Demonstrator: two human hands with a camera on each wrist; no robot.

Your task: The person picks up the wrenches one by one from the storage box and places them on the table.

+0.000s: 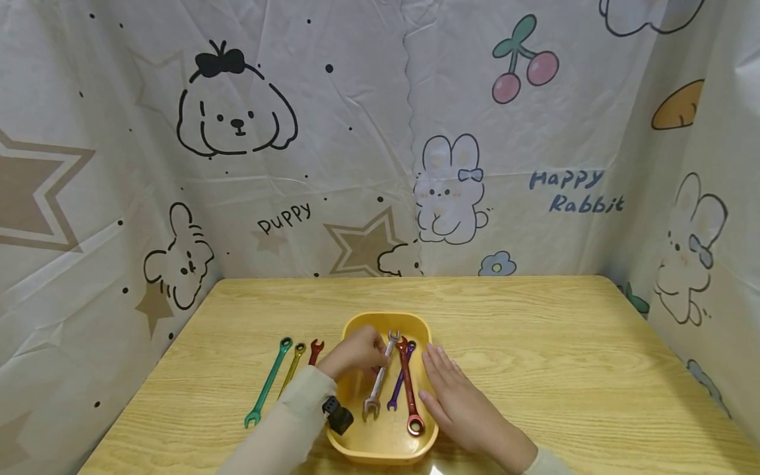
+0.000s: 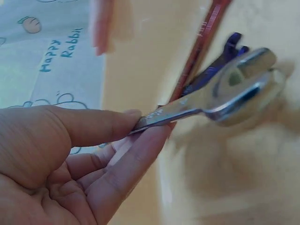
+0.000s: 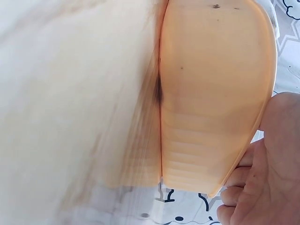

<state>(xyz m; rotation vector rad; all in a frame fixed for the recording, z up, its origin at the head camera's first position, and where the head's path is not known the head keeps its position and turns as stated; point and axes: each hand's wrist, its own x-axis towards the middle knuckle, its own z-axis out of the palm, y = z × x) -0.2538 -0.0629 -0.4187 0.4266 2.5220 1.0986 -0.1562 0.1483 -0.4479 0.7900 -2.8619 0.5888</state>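
My left hand (image 1: 356, 353) pinches the silver wrench (image 1: 380, 376) in the tray (image 1: 356, 445) while my right hand (image 1: 457, 396) lies flat against its rim; I judge lifting clear comes next.

The silver wrench (image 1: 380, 376), a shiny open-ended spanner, lies lengthwise in the yellow tray (image 1: 380, 445) left of the red and purple ones, pinched near its far end and slightly lifted.
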